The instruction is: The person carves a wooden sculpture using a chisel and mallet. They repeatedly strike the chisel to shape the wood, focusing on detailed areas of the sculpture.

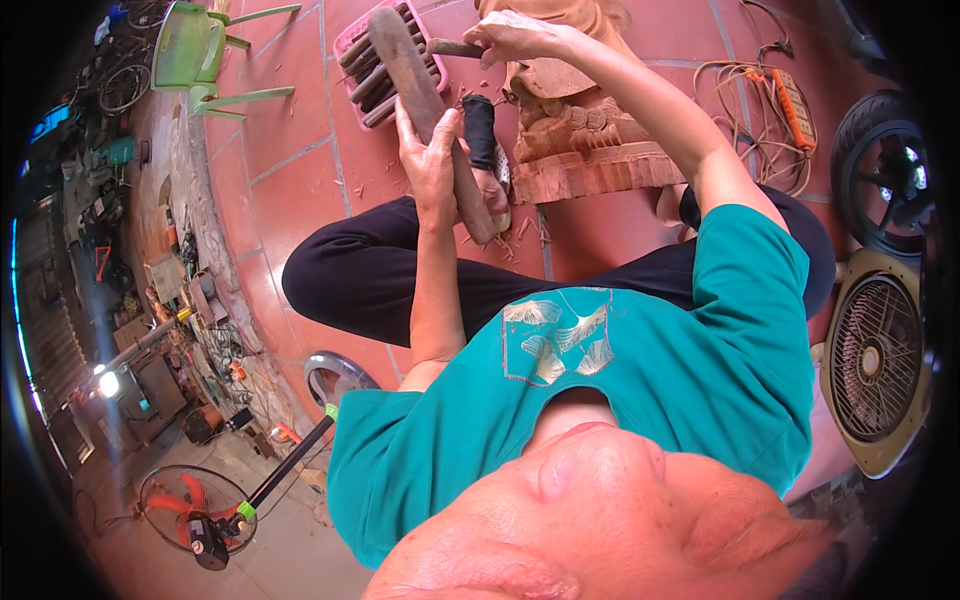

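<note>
Woodcarving workshop: carved wooden figure point(580, 140), pink basket point(348, 38) of rod-like tools point(370, 84), wood shavings point(509, 243) on tiled floor point(290, 212).

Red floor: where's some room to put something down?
There's bare floor between the green chair and pink basket, and more between the carving and tangled cords. It's crowded between basket and carving: the left hand holds a wooden bar, the right hand a tool, with shavings nearby.

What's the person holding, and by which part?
The left grip holds a long wooden bar near its middle. The right grip holds a dark rod; its left end juts out, the held part is mostly hidden.
</note>
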